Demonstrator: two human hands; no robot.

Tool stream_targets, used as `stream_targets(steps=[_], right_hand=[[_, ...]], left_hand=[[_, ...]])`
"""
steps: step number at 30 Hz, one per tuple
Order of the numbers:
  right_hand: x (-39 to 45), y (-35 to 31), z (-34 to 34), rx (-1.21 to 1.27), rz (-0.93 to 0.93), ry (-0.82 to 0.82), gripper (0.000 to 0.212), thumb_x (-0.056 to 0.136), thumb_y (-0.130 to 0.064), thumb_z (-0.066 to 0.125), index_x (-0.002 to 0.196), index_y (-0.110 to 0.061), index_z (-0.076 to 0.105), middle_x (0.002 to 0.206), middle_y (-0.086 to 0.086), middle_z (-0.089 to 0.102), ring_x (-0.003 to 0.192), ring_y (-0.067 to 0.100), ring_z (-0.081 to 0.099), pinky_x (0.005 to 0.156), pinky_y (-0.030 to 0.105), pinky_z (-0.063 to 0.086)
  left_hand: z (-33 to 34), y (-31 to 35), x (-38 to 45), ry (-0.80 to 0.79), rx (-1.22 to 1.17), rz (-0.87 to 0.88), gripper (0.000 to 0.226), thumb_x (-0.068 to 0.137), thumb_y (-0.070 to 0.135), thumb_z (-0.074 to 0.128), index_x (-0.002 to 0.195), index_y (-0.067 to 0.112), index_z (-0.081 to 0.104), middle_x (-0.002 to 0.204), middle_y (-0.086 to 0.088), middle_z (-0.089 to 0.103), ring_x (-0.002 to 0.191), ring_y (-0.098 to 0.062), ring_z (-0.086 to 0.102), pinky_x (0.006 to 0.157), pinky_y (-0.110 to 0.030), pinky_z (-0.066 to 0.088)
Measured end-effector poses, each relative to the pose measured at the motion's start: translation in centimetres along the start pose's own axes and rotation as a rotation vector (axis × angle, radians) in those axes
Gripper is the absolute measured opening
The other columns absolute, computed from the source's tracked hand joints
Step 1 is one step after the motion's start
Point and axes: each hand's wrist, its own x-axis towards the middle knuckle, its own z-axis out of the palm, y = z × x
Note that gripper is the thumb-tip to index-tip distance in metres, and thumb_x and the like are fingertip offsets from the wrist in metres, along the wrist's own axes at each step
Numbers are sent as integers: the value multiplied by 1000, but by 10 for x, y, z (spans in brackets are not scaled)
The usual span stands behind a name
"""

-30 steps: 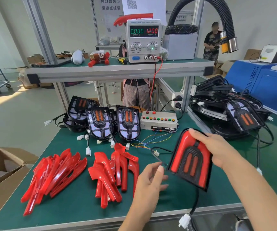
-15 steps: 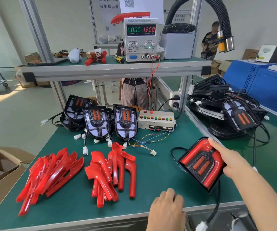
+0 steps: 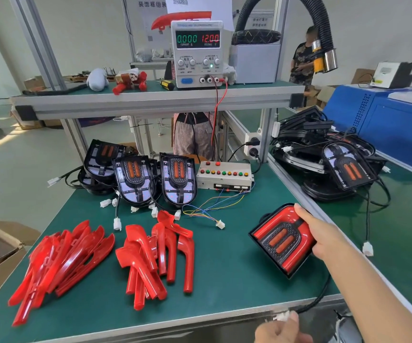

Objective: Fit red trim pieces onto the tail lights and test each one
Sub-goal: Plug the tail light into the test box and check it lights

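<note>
Sitting near the right edge of the green bench mat (image 3: 224,256), the black tail light with red trim fitted (image 3: 283,240) is gripped along its side by the right hand (image 3: 324,233). Its black cable runs off the front edge to a white plug (image 3: 281,316), pinched by the left hand (image 3: 280,330). Loose glossy red trim pieces (image 3: 155,256) are piled well off to the left.

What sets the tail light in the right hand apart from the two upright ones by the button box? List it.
The held tail light wears red trim; the two upright tail lights show bare pale insides. The right hand keeps the held one tilted near the table's right edge; the upright pair leans at the back. All have twin orange bars and black housings.
</note>
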Motion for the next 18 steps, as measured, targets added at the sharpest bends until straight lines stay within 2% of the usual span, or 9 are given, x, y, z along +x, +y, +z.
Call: stream_targets(steps=[1, 3, 5, 7, 9, 10, 11, 13, 18], right_hand=[[1, 1, 0, -1, -4, 3, 72, 65, -41, 94, 119, -3, 65, 94, 20, 77, 82, 36, 75, 73, 53, 61], [4, 3, 0, -2, -12, 3, 73, 64, -41, 94, 118, -2, 65, 90, 20, 77, 80, 36, 76, 68, 51, 62], [5, 5, 1, -10, -11, -11, 73, 61, -42, 94, 115, -2, 66, 85, 19, 78, 78, 35, 76, 66, 49, 62], [5, 7, 1, -25, -14, -27, 72, 60, -44, 93, 112, -3, 66, 79, 17, 78, 75, 34, 76, 62, 45, 61], [3, 7, 1, -45, -22, -37, 67, 63, -45, 92, 110, -3, 67, 76, 15, 78, 69, 34, 77, 55, 41, 60], [2, 7, 0, -54, -25, -40, 65, 66, -45, 91, 109, -3, 67, 76, 15, 78, 66, 32, 77, 52, 39, 60], [1, 7, 1, -60, -26, -43, 64, 67, -45, 91, 109, -3, 67, 76, 14, 78, 65, 30, 77, 50, 37, 59], [-2, 8, 2, -80, -28, -51, 63, 68, -46, 91, 106, -3, 66, 75, 14, 78, 62, 28, 76, 46, 36, 58], [-10, 7, 7, -144, -66, -64, 67, 64, -50, 93, 104, -3, 67, 73, 12, 78, 62, 26, 76, 45, 35, 58]], left_hand=[[3, 6, -6, -70, -159, -57, 35, 90, 18, 76, 59, 1, 73, 70, -20, 74, 66, -34, 74, 63, -28, 57], [6, 9, 0, 47, -269, -162, 28, 86, 17, 80, 68, -4, 76, 71, -20, 74, 58, -28, 73, 54, -26, 56], [-4, 23, 4, 171, -358, -264, 17, 81, 1, 82, 80, -12, 73, 77, -20, 74, 61, -29, 72, 50, -28, 55], [-8, 36, 11, 220, -478, -260, 17, 80, -19, 73, 95, -20, 65, 88, -20, 69, 84, -36, 69, 75, -42, 60], [-10, 49, 18, 228, -586, -187, 16, 82, -31, 58, 94, -20, 60, 83, -17, 60, 96, -34, 57, 101, -49, 50], [-8, 49, 16, 173, -672, -144, 19, 82, -33, 55, 84, -15, 59, 78, -18, 59, 89, -35, 58, 97, -48, 53], [-4, 45, 10, 145, -703, -119, 25, 81, -33, 55, 75, -9, 55, 72, -20, 60, 76, -35, 64, 80, -44, 61], [6, 27, -1, 194, -762, -95, 31, 80, -32, 58, 69, -5, 51, 60, -22, 60, 49, -30, 67, 50, -33, 60], [11, 22, -14, 283, -675, -5, 19, 85, -21, 65, 81, -5, 54, 73, -23, 64, 64, -32, 69, 56, -28, 61]])
